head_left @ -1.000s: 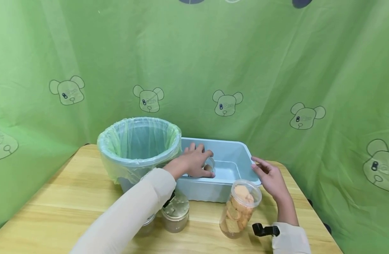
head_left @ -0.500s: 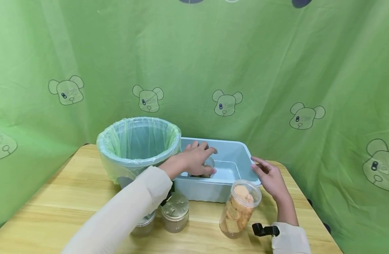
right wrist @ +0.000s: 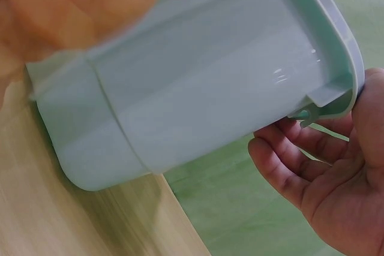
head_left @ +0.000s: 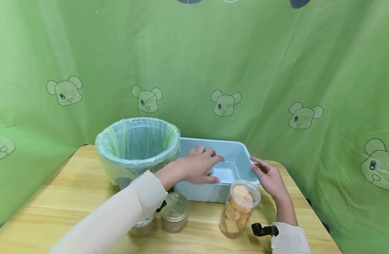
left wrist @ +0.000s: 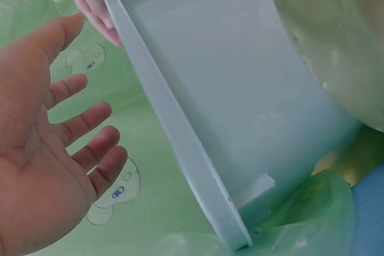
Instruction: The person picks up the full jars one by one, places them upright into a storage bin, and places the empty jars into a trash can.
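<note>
From my head view, the bin (head_left: 138, 150) with its green liner sits farthest left on the wooden table (head_left: 51, 208), at about 10 o'clock from the middle of the tabletop. Just below it, at 6 o'clock from the bin, I see two lidded jars: one jar (head_left: 143, 225) mostly hidden under my sleeve, and the metal-lidded jar (head_left: 174, 213) just beside it on the right.

My left hand (head_left: 196, 168) hangs over the near left part of the pale blue tub (head_left: 237, 152), fingers spread apart and relaxed, gripping nothing; the left wrist view shows the open palm (left wrist: 36, 166) with the fingers straight and the tub's rim running just beside them. A small clear cup (head_left: 209, 171) peeks out under the fingers inside the tub; I cannot tell whether the hand touches it.

The tub stands touching the bin's right side, at roughly 12 o'clock on the table, against the green bear-print curtain (head_left: 277, 70).

At 5 o'clock from the tub stands the clear biscuit jar (head_left: 239, 209), upright and close to the tub's front wall.

Farthest right, my right hand (head_left: 269, 177) rests at the tub's right end, fingers gently curled under its rim (right wrist: 336, 58), steadying it.
</note>
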{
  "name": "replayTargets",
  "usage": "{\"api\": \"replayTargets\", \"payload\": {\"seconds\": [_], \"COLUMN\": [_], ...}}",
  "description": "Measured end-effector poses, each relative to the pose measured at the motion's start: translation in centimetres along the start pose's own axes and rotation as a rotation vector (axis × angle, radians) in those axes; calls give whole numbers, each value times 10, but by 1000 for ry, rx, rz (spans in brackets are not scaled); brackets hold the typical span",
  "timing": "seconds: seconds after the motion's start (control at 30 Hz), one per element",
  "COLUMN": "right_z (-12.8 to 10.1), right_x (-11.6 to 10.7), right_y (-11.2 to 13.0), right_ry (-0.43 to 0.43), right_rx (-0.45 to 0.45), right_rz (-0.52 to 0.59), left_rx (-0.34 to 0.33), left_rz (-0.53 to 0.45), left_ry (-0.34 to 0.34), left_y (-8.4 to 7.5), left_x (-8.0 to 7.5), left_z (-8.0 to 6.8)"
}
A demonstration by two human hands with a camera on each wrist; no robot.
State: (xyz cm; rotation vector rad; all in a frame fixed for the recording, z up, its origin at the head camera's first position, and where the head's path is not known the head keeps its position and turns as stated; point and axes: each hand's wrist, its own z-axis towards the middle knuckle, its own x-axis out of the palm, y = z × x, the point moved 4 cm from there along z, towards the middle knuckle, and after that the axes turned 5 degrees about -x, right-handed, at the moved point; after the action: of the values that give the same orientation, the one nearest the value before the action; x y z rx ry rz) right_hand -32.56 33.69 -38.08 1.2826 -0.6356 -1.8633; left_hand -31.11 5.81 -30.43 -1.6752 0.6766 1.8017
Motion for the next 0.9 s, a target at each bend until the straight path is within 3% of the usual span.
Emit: {"api": "replayTargets", "payload": {"seconds": [0.47,0.9], "right_z": [1,0], "right_x": [1,1], "right_y": [0,-4], "right_ry": [14,11], "right_rx": [-2,-8], "right_rz": [6,-19], "left_rx": [125,238], "left_rz": [6,-25], "left_ry": [22,17], "left_y": [-28,-56], "left_x": [-4,8], "left_z": [-10,-4]}}
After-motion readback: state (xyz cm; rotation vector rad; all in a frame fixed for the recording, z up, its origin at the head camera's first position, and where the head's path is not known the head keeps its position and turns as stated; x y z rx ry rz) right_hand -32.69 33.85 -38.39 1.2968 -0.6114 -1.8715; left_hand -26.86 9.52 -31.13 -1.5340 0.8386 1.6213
